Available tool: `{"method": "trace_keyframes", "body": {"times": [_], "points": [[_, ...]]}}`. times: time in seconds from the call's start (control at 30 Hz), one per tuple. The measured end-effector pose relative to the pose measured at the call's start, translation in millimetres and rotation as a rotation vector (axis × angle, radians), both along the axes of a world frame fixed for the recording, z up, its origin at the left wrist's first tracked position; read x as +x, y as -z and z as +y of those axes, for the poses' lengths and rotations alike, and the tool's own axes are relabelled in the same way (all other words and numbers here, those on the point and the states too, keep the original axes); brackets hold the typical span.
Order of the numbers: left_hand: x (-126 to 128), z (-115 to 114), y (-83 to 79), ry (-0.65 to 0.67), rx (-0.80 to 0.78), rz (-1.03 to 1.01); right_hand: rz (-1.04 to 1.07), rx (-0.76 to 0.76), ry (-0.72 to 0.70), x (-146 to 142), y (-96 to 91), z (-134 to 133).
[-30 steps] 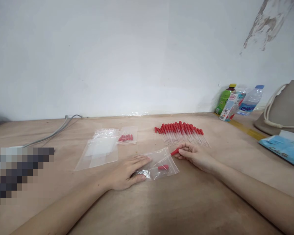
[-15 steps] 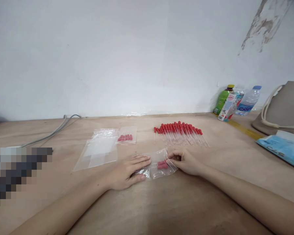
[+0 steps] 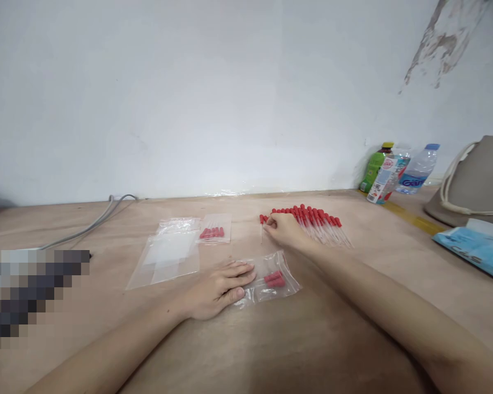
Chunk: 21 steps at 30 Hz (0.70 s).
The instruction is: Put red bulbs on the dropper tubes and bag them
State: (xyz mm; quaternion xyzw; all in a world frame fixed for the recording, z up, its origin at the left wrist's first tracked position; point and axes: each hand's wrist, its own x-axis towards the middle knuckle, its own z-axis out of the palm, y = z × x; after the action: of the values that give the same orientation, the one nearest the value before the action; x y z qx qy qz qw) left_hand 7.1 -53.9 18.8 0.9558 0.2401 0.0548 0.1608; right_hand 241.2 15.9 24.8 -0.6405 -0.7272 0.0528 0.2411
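My left hand (image 3: 217, 287) lies flat, fingers stretched, pressing the left part of a clear zip bag (image 3: 267, 298) onto the table. Inside that bag, toward its right end, are a few droppers with red bulbs (image 3: 276, 279). Farther back, my right hand (image 3: 285, 229) reaches to the left end of a row of red-bulbed droppers (image 3: 312, 213). Its thumb and fingertips pinch at a dropper (image 3: 265, 219) there; the hand partly hides the grip. A single dropper (image 3: 262, 225) lies just left of the fingertips.
A filled bag (image 3: 213, 230) of red-bulbed droppers lies beside a stack of clear bags (image 3: 168, 257). At the right are bottles (image 3: 417, 169), a carton (image 3: 382, 180), a blue packet (image 3: 472, 246) and a grey bag (image 3: 476, 180). A cable (image 3: 90, 221) runs at the left.
My right hand has left the zip bag and moved back to the row of droppers. My left hand stays flat on the bag.
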Motion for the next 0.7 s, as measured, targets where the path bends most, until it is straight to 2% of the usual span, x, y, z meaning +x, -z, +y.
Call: {"method": "trace_keyframes", "body": {"times": [0.17,0.3,0.4,0.5,0.63,0.67,0.7], "points": [[0,-2,-1.5,0.006,0.007,0.002,-0.036,-0.092,0.145,-40,3.6,31],[0,-2,-1.3,0.012,0.023,0.010,-0.029,-0.167,0.205,-55,8.3,43],[0,-4,-1.8,0.006,0.037,0.025,-0.002,-0.203,0.187,-58,5.0,46],[1,-5,-2.5,0.003,0.039,0.023,0.059,-0.231,0.126,-47,-7.0,41],[0,-5,-1.8,-0.001,0.034,0.018,0.188,-0.145,0.045,-6,-17.7,16],[0,-5,-1.5,-0.002,0.034,0.013,0.246,-0.126,0.033,7,-15.6,6],[0,-4,-1.2,-0.003,0.035,0.003,0.436,-0.087,0.010,19,-11.2,-4]]}}
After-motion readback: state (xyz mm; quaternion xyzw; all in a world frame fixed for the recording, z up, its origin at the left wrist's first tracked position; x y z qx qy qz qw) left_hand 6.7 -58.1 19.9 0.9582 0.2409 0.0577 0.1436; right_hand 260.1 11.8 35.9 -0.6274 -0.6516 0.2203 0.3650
